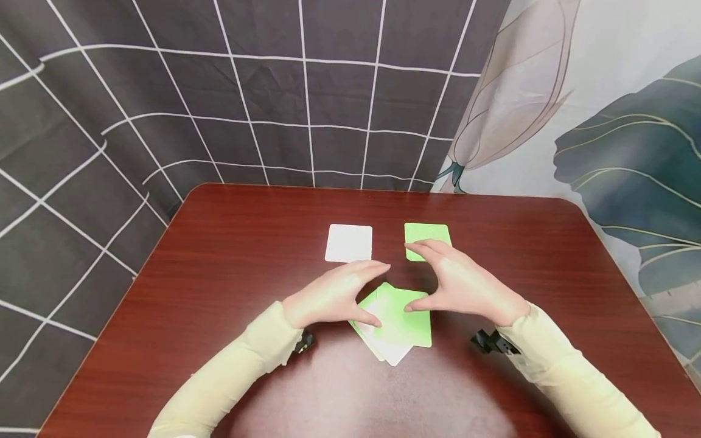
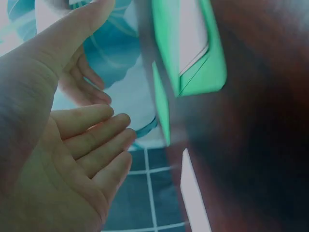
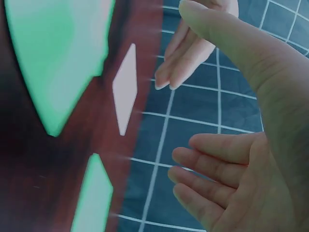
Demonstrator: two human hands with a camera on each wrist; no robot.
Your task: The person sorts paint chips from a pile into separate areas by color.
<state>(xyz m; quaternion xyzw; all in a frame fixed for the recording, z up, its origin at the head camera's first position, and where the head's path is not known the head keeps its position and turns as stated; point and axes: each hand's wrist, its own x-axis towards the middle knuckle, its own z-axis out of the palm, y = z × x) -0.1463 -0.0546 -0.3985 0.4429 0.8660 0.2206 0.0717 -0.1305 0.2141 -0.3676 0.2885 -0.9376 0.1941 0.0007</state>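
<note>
Both hands hover over a loose pile of green and white square cards (image 1: 402, 316) on the table. My left hand (image 1: 339, 293) is at the pile's left side, thumb and fingers spread apart, with nothing held. Facing it from the right, my right hand (image 1: 460, 281) has its thumb over the top green card and its fingers extended. In the left wrist view the pile's white card (image 2: 192, 36) lies across green ones. Behind the left hand lies a single white card (image 1: 348, 243). A single green card (image 1: 427, 232) lies behind the right hand, partly covered by its fingers.
The cards lie on a reddish-brown wooden table (image 1: 246, 231) with rounded far corners. A dark gridded cloth (image 1: 274, 91) hangs behind and to the left, and a leaf-patterned curtain (image 1: 619, 152) hangs at the right. Small black devices (image 1: 495, 342) sit at the wrists.
</note>
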